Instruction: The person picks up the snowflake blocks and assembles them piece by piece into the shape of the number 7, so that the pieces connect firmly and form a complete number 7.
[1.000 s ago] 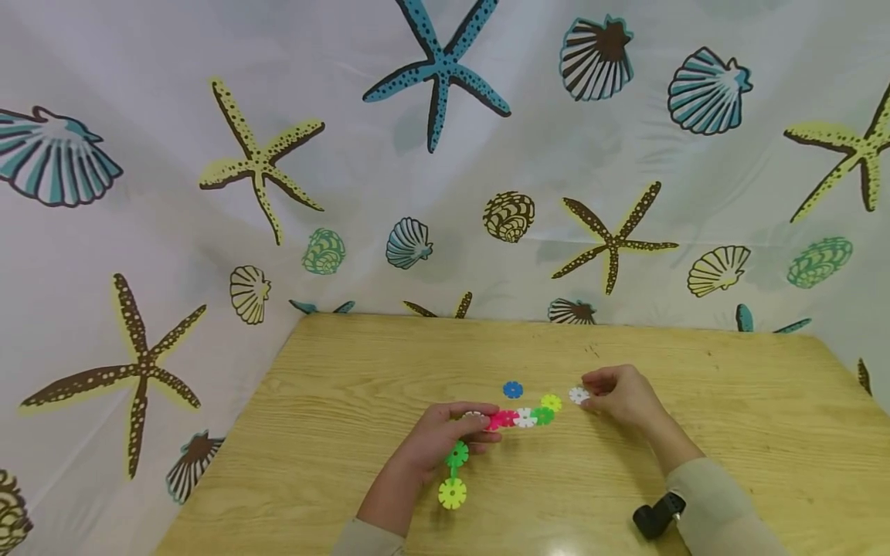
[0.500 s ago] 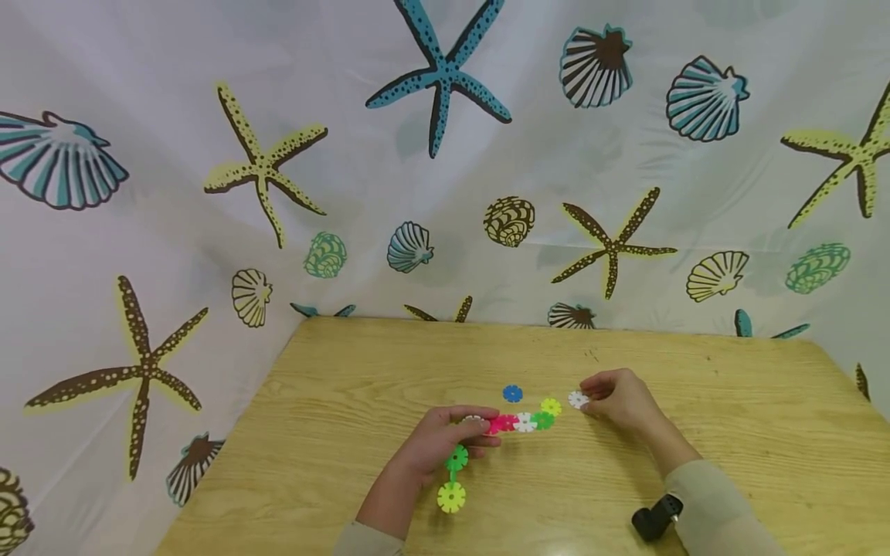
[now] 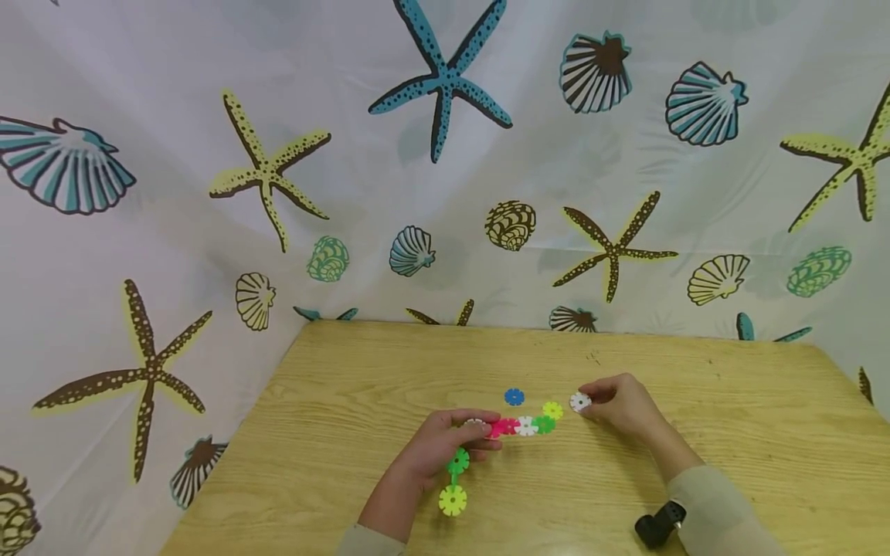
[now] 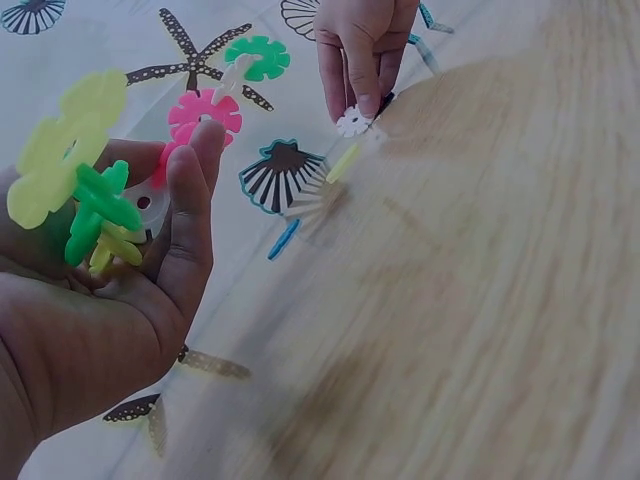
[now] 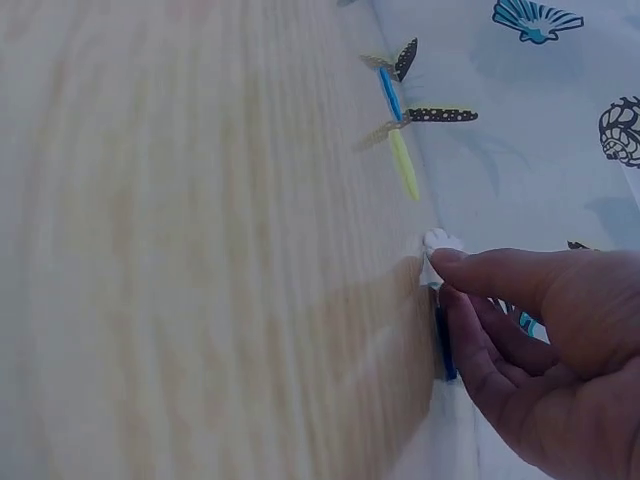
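Note:
My left hand [image 3: 439,444] grips a chain of notched plastic discs, held above the table. From the palm side hang a yellow disc [image 3: 453,500] and a green disc [image 3: 457,461]. Beyond the fingertips the chain runs on through pink discs [image 4: 203,117], a white disc [image 3: 526,425] and a green disc [image 3: 545,425] at its far end. Part of it is hidden by the fingers. Between thumb and fingers my right hand [image 3: 623,405] pinches a loose white notched disc [image 3: 580,401] close over the table, right of the chain's end.
Flat on the wooden table [image 3: 361,378] lie a loose yellow disc [image 3: 552,410], between the chain's end and the white disc, and a blue disc [image 3: 514,396] farther back. A curtain [image 3: 445,193] printed with starfish and shells stands behind the table and along its left side.
The head view has tilted slightly, so the whole scene sits a little lower. Both hands keep their holds and stay almost in place over the table.

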Tool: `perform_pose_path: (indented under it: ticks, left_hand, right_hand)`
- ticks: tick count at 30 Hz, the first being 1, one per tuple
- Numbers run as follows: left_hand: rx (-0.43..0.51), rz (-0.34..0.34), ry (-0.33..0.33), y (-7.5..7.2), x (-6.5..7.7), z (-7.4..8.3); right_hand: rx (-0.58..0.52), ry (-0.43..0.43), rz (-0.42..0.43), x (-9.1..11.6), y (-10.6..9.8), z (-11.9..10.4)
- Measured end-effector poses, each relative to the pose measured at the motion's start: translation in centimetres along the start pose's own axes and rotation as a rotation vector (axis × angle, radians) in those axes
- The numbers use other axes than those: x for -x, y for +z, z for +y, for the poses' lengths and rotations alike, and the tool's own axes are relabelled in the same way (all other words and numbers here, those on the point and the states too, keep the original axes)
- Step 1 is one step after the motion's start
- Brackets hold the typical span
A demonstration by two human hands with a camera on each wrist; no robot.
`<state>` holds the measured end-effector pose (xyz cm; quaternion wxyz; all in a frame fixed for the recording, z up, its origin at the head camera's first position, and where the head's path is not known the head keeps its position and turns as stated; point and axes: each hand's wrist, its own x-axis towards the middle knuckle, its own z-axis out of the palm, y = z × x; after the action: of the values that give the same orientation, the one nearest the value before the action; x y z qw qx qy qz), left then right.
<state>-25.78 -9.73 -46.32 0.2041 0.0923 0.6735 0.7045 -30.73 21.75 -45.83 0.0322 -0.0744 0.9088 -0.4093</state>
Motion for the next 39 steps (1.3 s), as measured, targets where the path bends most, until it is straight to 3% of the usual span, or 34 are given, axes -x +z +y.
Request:
perform_pose_path:
  ticks: [9,17,23,33,39]
  left_hand:
    - [0.009,-0.002,-0.01,0.0,-0.1,-0.4]
    - [0.012,-0.004,-0.016,0.0,-0.1,-0.4]
    - [0.023,-0.006,-0.022,0.1,-0.1,-0.3]
    - [0.02,-0.003,-0.01,0.2,0.0,0.0]
    - [0.018,-0.003,-0.009,0.2,-0.2,0.0]
  right_hand:
    - [-0.005,0.042,0.051,0.5,0.0,0.7]
    - [-0.203,0.105,0.112,0.9,-0.2,1.0]
    - [-0.287,0.128,0.104,1.3,-0.1,0.9]
    - [-0.257,0.115,0.103,2.5,0.0,0.0]
    - [-0.361,0.106,0.058,3.3,-0.1,-0.7]
